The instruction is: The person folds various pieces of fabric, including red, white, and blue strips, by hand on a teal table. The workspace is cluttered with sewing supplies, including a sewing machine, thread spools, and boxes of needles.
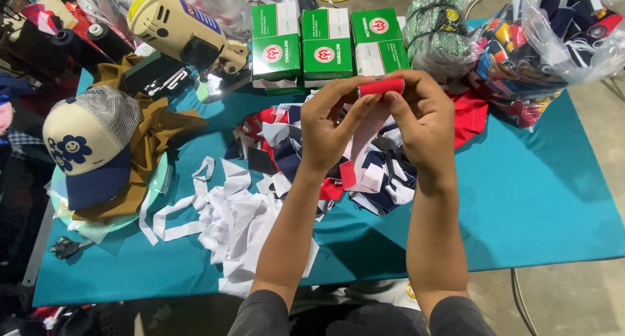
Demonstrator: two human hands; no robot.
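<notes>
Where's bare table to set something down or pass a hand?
The widest free patch of teal table lies right of the right hand, below the plastic bag of fabric. A narrower strip runs along the near edge. It is crowded around the fabric scraps, white strips, cap and green boxes.

Thread spool (pixel 381 86): red. Table cover (pixel 540 193): teal. Boxes (pixel 325 46) at 12 o'clock: green and white. Cap (pixel 88 144) at 9 o'clock: cream, navy brim, blue flower print. Fabric strips (pixel 228 219): white. Scrap pile (pixel 371 173): red, navy, white.
</notes>
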